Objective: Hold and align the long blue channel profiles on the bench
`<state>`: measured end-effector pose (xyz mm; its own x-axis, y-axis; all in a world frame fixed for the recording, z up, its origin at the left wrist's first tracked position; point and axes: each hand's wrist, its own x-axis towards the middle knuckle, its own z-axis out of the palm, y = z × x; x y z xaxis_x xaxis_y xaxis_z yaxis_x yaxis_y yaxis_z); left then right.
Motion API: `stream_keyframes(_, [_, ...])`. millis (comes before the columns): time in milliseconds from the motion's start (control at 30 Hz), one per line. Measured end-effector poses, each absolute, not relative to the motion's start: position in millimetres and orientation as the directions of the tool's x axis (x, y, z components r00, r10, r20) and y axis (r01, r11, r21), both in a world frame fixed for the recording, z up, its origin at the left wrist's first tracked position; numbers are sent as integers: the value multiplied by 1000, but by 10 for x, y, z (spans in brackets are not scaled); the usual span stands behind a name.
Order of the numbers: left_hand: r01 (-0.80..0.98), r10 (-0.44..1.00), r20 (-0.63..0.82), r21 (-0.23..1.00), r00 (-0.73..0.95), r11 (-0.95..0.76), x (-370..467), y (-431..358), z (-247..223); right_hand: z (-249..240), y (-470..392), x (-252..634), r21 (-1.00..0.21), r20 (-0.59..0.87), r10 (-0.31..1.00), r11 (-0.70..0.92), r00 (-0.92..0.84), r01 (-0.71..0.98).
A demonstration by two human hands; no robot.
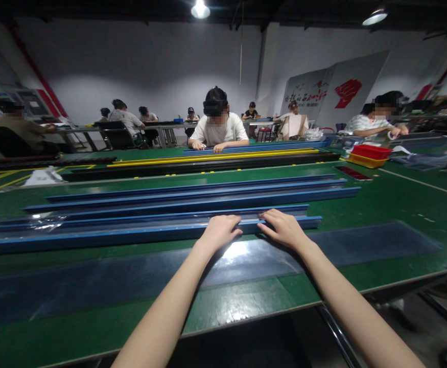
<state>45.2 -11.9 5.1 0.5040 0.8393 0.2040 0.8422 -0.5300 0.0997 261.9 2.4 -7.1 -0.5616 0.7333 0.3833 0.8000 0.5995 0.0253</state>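
A long blue plastic channel strip (104,241) lies across the table in front of me, with clear plastic film (49,223) along its trough. My left hand (222,230) curls over its near wall, thumb on my side and fingertips partly hidden inside. Close to the strip's right end, my right hand (282,228) grips the same wall, thumb also on the near face. A gap separates the two hands. Nearer to me, beneath my forearms, a flat translucent plastic sheet (131,276) stretches along the green tabletop (246,306).
More blue channel strips (192,197) lie just beyond, then yellow strips (215,157) and black strips (208,166). A phone (352,173) and stacked red and yellow bins (369,155) are at right. Across the table, a person (223,130) handles another blue strip.
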Motion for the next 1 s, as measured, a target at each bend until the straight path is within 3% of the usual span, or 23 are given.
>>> stream_keyframes(600, [846, 849, 211, 132, 485, -517, 447, -113, 41, -55, 5, 2613, 129, 422, 711, 567, -562, 814])
stream_keyframes(1000, [827, 838, 215, 165, 502, -538, 441, -100, 44, -80, 12, 2624, 116, 415, 741, 532, -528, 839])
